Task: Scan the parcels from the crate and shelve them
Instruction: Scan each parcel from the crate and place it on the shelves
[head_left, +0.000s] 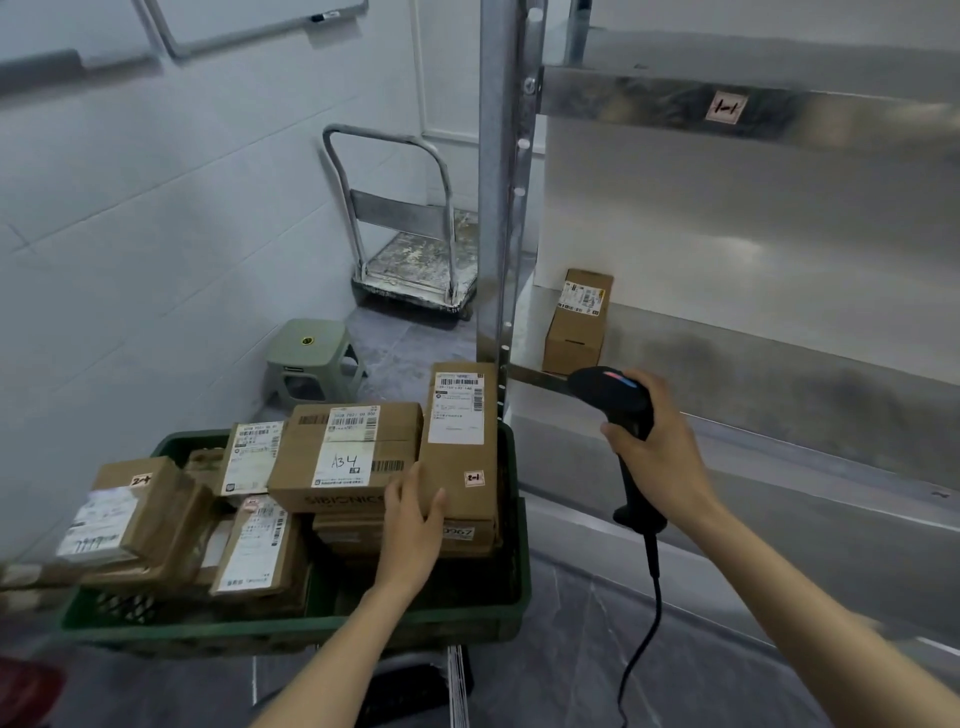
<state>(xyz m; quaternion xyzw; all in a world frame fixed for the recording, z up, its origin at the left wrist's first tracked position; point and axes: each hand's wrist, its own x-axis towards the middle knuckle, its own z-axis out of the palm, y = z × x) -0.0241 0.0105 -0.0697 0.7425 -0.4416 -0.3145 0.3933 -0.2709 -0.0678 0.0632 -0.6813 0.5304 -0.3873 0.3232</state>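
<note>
A green plastic crate (291, 631) in front of me holds several brown cardboard parcels with white labels. My left hand (413, 512) grips the near left edge of a long parcel (460, 447) marked "2-1", which stands at the crate's right side. Beside it lies a parcel marked "A34" (345, 449). My right hand (657, 452) holds a black corded barcode scanner (623, 410), its head pointing left towards the long parcel. One parcel (576, 322) stands upright on the metal shelf (779, 374) at the right.
A shelf upright (501, 208) rises just behind the crate. An upper shelf rail carries a tag "1-1" (723, 107). A green stool (311, 358) and a metal hand trolley (410, 260) stand by the tiled wall at the back.
</note>
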